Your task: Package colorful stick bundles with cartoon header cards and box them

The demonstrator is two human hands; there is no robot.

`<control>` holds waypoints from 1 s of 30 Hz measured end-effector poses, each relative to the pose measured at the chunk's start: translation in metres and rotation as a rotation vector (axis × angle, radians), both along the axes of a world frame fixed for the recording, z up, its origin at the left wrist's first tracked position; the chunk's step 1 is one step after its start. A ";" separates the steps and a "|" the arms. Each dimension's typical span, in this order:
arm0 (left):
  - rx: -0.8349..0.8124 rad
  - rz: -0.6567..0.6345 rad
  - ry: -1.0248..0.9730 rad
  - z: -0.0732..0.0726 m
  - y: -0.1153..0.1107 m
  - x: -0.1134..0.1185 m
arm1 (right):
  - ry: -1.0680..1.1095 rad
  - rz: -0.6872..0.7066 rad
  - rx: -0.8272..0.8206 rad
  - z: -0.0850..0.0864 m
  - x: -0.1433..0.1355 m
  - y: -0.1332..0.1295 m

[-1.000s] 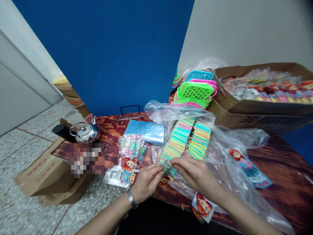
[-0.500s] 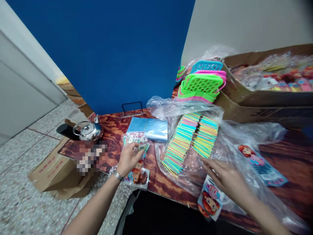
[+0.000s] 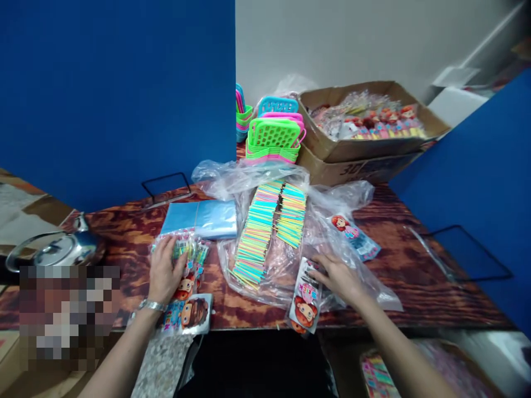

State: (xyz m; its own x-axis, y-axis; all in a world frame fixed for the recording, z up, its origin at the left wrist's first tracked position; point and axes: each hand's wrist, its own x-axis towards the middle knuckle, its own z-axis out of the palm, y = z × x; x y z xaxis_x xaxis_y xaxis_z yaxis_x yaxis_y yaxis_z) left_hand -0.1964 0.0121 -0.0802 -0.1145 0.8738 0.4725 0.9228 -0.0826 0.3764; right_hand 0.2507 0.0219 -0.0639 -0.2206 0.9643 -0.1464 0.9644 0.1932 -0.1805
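Note:
My left hand point(image 3: 165, 270) lies over clear packets point(image 3: 194, 268) with printed red-haired cartoon figures and colourful contents. Its fingers are stretched and the thumb stands apart. Just below, a stack of printed packets point(image 3: 194, 312) sits at the table edge. On the right, my right hand point(image 3: 337, 277) reaches to a printed packet point(image 3: 306, 307) with a cartoon face, its thumb and fingers apart at the upper end. Between the hands, two rows of thin coloured sticks point(image 3: 259, 232) rest on a large clear plastic bag point(image 3: 226, 265).
Blue plastic sheets point(image 3: 199, 218) lie behind my left hand. Stacked coloured baskets point(image 3: 274, 135) and a cardboard box point(image 3: 360, 149) of wrapped figures stand at the back. A metal kettle point(image 3: 62, 249) is at left. Another printed packet point(image 3: 357, 237) lies on the right side.
The view has swung right, bringing the right end of the table into sight. My left hand has settled lower onto the packets. My right hand now reaches the upper end of the printed packet.

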 end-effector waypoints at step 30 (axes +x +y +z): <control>-0.562 -0.473 -0.881 0.041 -0.067 0.156 | 0.727 0.555 0.314 0.080 -0.108 -0.035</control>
